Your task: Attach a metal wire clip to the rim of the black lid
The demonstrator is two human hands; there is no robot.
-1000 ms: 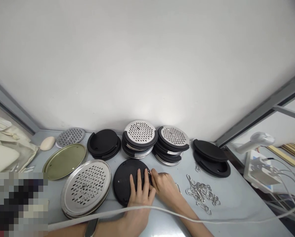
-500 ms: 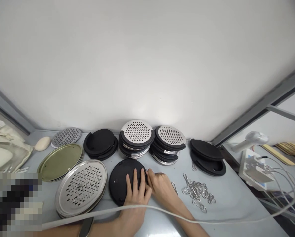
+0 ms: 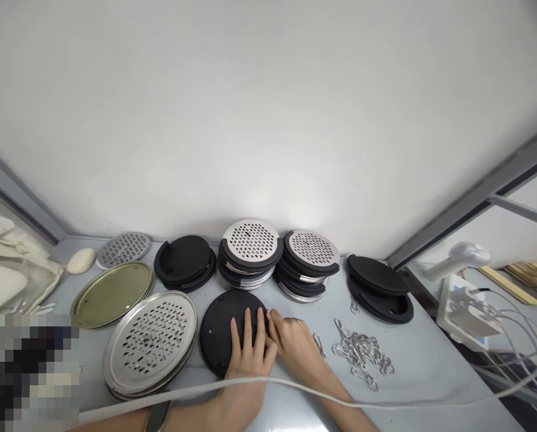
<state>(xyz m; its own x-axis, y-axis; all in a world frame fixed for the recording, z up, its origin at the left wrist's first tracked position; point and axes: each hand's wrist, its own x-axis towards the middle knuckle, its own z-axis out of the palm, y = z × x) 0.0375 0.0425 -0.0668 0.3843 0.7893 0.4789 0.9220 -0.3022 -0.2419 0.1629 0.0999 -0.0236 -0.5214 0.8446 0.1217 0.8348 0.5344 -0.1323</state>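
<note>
At lower centre the left hand (image 3: 250,361) lies flat, fingers spread, on a black disc (image 3: 217,329); the right hand (image 3: 294,337), fingers curled, pinches a mostly hidden metal piece (image 3: 268,311) at the disc's edge. Clips (image 3: 362,350) lie lower right; beyond, at centre, stand two stacks (image 3: 252,241).

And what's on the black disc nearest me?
Your left hand lies open on the disc; your right hand is at its right edge. What they cover can't be seen.
</note>
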